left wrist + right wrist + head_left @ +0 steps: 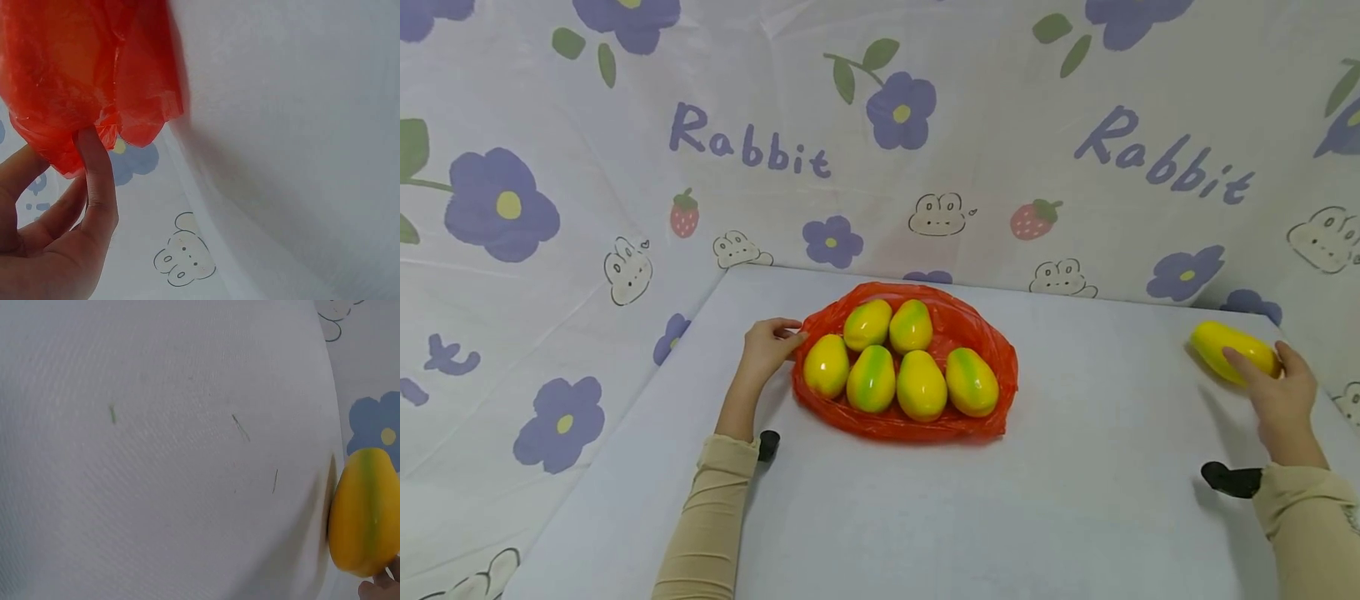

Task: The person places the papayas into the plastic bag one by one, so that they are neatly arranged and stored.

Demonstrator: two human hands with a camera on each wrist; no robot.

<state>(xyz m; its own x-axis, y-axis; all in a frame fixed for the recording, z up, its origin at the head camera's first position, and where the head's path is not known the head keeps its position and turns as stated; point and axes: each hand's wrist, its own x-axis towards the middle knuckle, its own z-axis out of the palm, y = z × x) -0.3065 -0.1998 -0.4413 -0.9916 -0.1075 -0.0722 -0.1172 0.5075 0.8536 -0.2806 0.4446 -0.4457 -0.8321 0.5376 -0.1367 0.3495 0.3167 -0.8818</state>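
Observation:
A red plastic bag (951,427) lies spread open on the table with several glossy yellow-green papayas (922,385) inside. At the bag's left edge my left hand (767,348) pinches the thin plastic; in the left wrist view, thumb and fingers meet around a fold of the bag (94,69). Far to the right, my right hand (1285,400) grips another papaya (1232,352) by its near end. In the right wrist view that papaya (364,515) shows a green stripe along its length, with only fingertips visible below it.
The white table (1000,517) ends at the back against a hanging cloth (985,150) printed with flowers, rabbits and strawberries. A black wrist mount (1231,480) sticks out beside the right sleeve, and another (768,446) beside the left.

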